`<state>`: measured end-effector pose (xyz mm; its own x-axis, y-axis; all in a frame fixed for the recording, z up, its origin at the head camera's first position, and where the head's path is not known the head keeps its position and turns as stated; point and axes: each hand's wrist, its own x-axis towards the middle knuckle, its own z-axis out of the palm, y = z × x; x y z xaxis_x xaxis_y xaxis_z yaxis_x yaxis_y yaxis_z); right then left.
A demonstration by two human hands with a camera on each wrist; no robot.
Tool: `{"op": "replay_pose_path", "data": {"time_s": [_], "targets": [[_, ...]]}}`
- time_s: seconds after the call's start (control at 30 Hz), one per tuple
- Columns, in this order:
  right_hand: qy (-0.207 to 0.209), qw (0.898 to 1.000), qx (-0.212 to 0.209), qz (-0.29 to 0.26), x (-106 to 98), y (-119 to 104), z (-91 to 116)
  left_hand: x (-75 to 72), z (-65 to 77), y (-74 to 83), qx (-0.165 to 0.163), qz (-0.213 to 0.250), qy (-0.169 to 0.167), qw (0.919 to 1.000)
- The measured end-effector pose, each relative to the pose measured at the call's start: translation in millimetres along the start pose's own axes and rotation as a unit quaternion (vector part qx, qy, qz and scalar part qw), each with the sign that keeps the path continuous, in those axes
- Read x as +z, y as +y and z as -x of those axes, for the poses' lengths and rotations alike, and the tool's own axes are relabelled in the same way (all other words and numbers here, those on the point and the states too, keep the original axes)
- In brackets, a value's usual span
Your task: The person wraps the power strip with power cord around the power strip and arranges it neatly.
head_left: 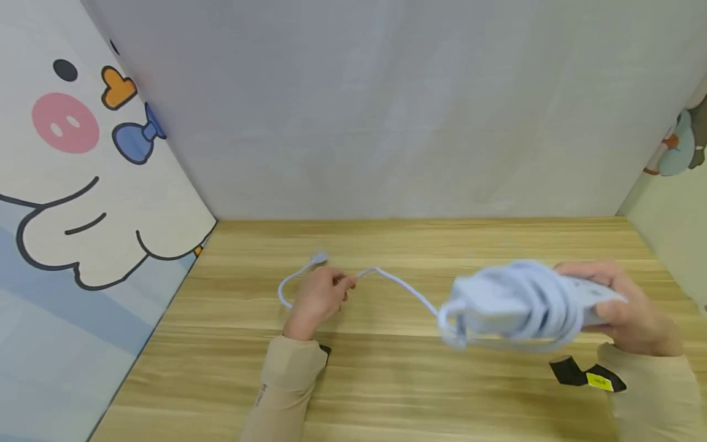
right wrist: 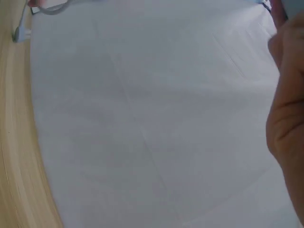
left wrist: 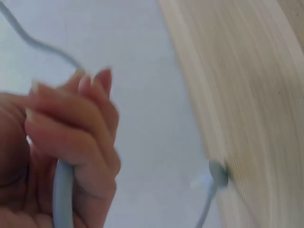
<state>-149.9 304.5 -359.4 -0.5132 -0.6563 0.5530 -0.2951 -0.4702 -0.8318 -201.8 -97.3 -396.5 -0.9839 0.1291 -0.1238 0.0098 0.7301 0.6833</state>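
Observation:
A white power strip (head_left: 491,298), blurred, is held above the table with several turns of its white cord (head_left: 552,307) wound around it. My right hand (head_left: 629,307) grips the strip's right end, thumb on the near side. From the strip's left end the cord runs slack to my left hand (head_left: 320,298), whose fingers pinch it. In the left wrist view the cord (left wrist: 63,194) passes through the curled fingers of that hand (left wrist: 71,137). Beyond the left hand, the cord's plug (head_left: 319,258) lies by the table's far part. Only part of my right hand (right wrist: 289,104) shows in the right wrist view.
The wood-grain table (head_left: 386,393) ends at a pale grey cloth wall (head_left: 409,123) at the back. A cartoon-printed panel (head_left: 99,184) stands along the left side, and another pale panel (head_left: 674,227) along the right.

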Motion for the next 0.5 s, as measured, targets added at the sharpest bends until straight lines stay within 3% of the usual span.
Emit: {"op": "replay_pose_path", "data": {"time_s": [0.1,0.2,0.37,0.5], "targets": [[-0.097,0.986,0.071,0.114,8,7,-6,0.6,-2.5,0.6,0.007,0.002,0.085,0.9964],[-0.163,0.961,0.157,0.159,19,14,-17,0.3,-1.8,2.9,0.029,0.012,0.164,0.9860],[-0.199,0.932,0.248,0.177,39,30,-32,-0.4,3.7,11.9,0.077,0.039,0.260,0.9617],[-0.200,0.906,0.301,0.222,53,38,-39,0.6,10.2,23.9,0.100,0.082,0.298,0.9459]]}}
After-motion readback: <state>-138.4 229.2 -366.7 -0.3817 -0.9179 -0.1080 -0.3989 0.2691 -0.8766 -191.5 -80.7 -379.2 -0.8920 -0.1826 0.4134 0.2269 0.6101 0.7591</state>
